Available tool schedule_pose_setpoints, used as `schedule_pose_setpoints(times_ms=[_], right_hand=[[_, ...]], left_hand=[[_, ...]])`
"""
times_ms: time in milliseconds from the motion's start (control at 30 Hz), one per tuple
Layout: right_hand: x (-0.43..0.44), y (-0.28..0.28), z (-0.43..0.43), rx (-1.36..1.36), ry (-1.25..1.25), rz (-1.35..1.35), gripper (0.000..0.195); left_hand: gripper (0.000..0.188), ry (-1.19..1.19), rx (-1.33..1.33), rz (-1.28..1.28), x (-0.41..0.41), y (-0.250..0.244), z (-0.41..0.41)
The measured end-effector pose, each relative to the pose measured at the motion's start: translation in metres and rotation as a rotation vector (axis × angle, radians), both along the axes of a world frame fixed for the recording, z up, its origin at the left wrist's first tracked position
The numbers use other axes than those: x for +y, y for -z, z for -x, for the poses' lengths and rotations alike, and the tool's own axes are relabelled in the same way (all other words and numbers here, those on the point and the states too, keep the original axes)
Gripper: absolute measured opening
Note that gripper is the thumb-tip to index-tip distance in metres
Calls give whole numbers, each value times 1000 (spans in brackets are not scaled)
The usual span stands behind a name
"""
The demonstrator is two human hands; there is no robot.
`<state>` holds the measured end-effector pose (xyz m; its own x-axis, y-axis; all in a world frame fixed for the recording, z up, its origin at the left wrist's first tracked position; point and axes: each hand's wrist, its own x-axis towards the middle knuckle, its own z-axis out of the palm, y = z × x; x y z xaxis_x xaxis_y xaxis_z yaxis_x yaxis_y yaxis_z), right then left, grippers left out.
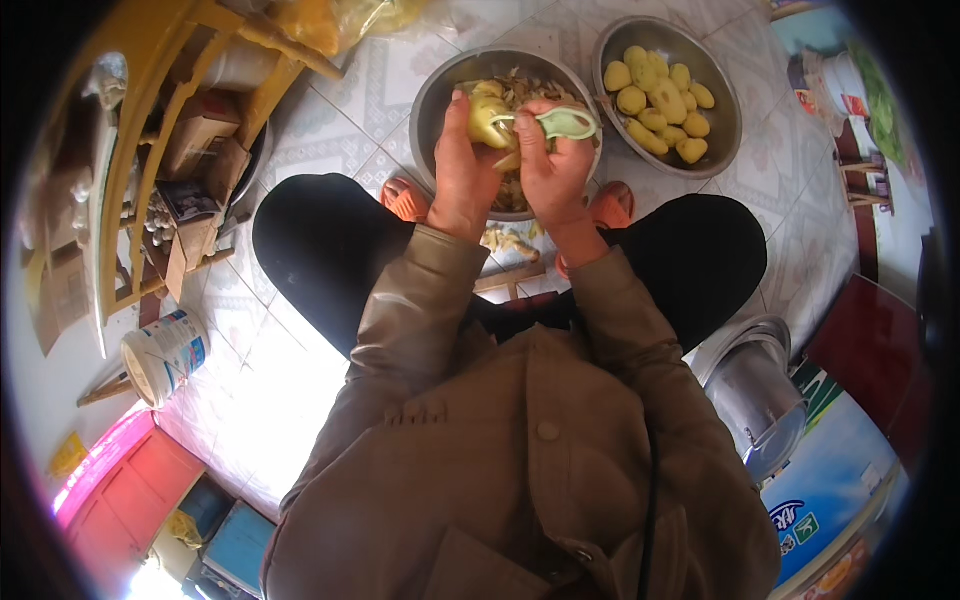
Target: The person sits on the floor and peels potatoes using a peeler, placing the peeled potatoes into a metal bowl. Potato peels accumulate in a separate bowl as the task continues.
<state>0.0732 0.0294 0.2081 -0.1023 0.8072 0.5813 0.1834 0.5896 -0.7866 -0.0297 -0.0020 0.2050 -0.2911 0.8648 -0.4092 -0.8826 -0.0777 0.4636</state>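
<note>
My left hand [463, 163] grips a peeled yellow potato [489, 129], its thumb along the near left side. In my right hand [553, 161] is a peeler with a pale green looped handle [568, 123]; its head meets the potato's right side. Both hands are above a steel basin [429, 97] that holds a heap of brown and yellow peelings [511, 196]. My hands cover part of the basin's contents. To the right stands a second steel basin [716, 154] with several peeled potatoes [667, 101] in it.
Orange slippers [405, 199] flank the near basin, and peel scraps [510, 241] lie on the tiled floor [337, 112]. A yellow wooden rack [169, 82] with a cardboard box [202, 135] stands at left, near a white bucket [165, 356]. Metal pots [754, 397] sit at right.
</note>
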Motion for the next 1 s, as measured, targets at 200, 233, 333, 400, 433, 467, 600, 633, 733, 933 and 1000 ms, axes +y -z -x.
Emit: schedule_pose_setpoints(times_ms=[200,233,333,400,433,467,600,633,733,933,1000], right_hand=[[22,12,-6,366,67,389,12],[14,6,-7,433,47,439,12],[0,1,-5,199,-64,169,11],[-3,3,-1,175,-98,150,9],[3,3,-1,161,-43,167,9],[16,4,0,148,13,184,9],[16,0,-8,327,-36,333,9],[9,-4,-10,363,-73,363,10],[15,5,-9,71,44,62,11],[20,1,-5,454,86,424,13],[1,-7,-6,381,-62,400,13]], left_hand=[[43,133,-84,-11,1,-6,-4],[47,133,-117,-30,0,-7,-2],[48,79,-214,-2,5,4,5],[38,39,-197,48,5,5,2],[37,75,-168,44,4,5,1],[35,112,-139,39,4,6,-1],[33,95,33,50,2,6,-2],[33,76,80,55,1,7,-1],[34,56,359,40,1,-1,-5],[54,132,-323,-52,0,3,4],[54,59,-244,95,2,7,3]])
